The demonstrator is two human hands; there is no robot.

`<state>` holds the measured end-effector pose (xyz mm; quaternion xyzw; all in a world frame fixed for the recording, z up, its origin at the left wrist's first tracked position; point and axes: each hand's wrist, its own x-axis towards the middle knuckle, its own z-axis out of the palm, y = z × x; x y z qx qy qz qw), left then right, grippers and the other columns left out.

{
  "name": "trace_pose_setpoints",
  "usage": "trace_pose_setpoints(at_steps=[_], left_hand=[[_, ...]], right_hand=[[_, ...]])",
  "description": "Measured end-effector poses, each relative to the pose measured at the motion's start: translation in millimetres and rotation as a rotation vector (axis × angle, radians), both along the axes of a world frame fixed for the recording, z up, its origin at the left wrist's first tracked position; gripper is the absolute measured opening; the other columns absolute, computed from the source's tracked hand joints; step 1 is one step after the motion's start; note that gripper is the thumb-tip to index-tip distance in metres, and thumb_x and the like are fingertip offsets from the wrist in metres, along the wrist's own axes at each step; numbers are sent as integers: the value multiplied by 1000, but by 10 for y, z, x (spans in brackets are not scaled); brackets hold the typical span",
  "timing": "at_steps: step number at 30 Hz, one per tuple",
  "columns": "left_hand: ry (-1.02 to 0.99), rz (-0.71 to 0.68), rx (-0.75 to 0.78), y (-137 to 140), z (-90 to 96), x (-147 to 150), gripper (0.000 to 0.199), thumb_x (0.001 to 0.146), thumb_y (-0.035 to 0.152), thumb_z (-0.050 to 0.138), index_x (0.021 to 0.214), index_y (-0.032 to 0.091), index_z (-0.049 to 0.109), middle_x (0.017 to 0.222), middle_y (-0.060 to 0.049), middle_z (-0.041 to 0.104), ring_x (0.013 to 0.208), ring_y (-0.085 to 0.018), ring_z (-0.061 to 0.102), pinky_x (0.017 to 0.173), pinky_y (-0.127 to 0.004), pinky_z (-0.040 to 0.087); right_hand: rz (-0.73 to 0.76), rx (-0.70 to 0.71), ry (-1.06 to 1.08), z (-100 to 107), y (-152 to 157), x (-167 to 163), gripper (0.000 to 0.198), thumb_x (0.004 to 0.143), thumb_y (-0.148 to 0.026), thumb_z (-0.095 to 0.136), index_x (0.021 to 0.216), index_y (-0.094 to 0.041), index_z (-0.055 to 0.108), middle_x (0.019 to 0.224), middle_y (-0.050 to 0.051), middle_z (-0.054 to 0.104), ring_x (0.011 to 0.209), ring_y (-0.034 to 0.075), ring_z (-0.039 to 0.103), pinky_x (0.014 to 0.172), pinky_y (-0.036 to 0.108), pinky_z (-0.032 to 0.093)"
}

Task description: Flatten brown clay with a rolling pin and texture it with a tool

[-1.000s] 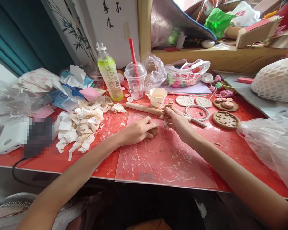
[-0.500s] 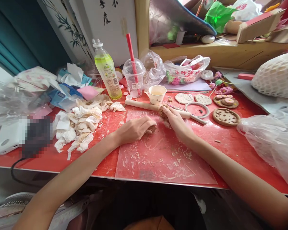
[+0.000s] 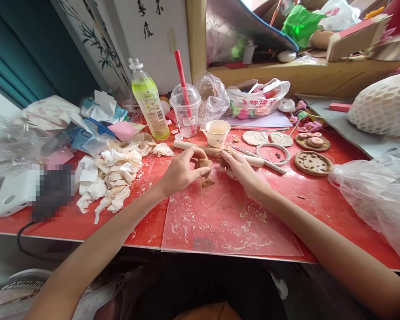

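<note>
Between the thumb and fingers of my left hand (image 3: pixel 186 171) is a lump of brown clay (image 3: pixel 205 164). Just below it, a smaller flat clay piece (image 3: pixel 208 182) lies on the clear work mat (image 3: pixel 226 222), which is streaked with dried residue. My right hand (image 3: pixel 237 168) is closed around another brown clay lump (image 3: pixel 224 155), mostly covered by the fingers. Behind both hands lies a pale rolling pin (image 3: pixel 183 145), partly hidden by the right hand. A paper cup (image 3: pixel 218 132) of cloudy liquid stands just beyond it.
Crumpled tissues (image 3: pixel 115 175) and a green drink bottle (image 3: pixel 149 104) are to the left. A plastic cup (image 3: pixel 186 106) with a red straw stands behind. Toward the right are a ring (image 3: pixel 288 155), a spotted clay dish (image 3: pixel 312 163), flat clay discs (image 3: pixel 255 137) and a plastic bag (image 3: pixel 370 186).
My left hand has lifted and turned, so the clay lump shows between thumb and fingers. A small clay piece now shows on the mat below. My right hand has barely moved.
</note>
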<state>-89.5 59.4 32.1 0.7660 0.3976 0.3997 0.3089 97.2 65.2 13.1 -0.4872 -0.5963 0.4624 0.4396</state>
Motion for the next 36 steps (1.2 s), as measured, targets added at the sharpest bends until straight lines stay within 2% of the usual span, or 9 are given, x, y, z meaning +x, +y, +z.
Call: trace_pose_setpoints(at_steps=[9,12,16,20,24,27,30,33,36], left_hand=[[86,-195,15,46,-3,-61,29,87,21,50,117,21,51,116,-7,52,92,-14,61,91,-33,50],[177,-222,88,76,-17,-71,33,87,23,52,120,23,50,125,-9,47,115,-20,52,103,-39,41],[166,-54,135,128,-26,-75,26,91,23,44,115,22,53,121,-8,50,121,-19,44,108,-39,34],[16,177,147,154,12,-92,21,93,25,41,106,18,55,108,-7,54,106,-16,52,99,-34,41],[34,228,165,129,14,-102,20,94,25,39,101,17,56,102,-6,56,102,-14,52,97,-32,40],[39,233,206,105,18,-92,21,94,26,38,101,19,56,102,-5,56,102,-14,51,96,-31,39],[49,187,275,92,131,20,20,93,26,40,101,17,56,103,-7,55,100,-14,51,92,-31,41],[69,-10,358,84,362,290,18,93,23,41,95,16,58,98,-7,57,98,-15,51,90,-32,41],[-150,-180,318,97,518,600,23,95,24,35,89,18,57,82,-2,57,78,-11,54,74,-27,44]], right_hand=[[-25,26,76,-64,2,16,34,90,-53,38,88,-23,55,76,2,57,50,10,40,44,24,32],[6,20,81,-34,18,25,31,89,-50,42,97,-22,54,85,3,60,49,9,45,42,24,34],[52,312,-114,59,-7,51,39,89,-42,47,124,-23,49,111,8,61,78,16,61,61,31,51],[377,635,-506,98,-92,50,40,92,-34,44,131,-24,49,129,7,56,121,22,49,102,41,40],[661,532,-696,125,-141,50,53,91,-44,42,140,-22,40,147,7,37,134,25,36,109,43,33],[546,476,-564,200,-124,77,57,93,-46,37,145,-24,30,151,5,29,138,23,26,112,43,26],[245,478,-305,267,-80,119,48,95,-42,32,141,-27,34,142,7,43,131,21,39,108,44,33],[-81,522,-88,265,-12,161,37,95,-43,34,124,-27,50,119,7,60,112,19,54,97,42,42],[-291,516,63,199,83,204,30,94,-44,36,109,-25,55,104,5,61,99,16,57,87,36,46]])
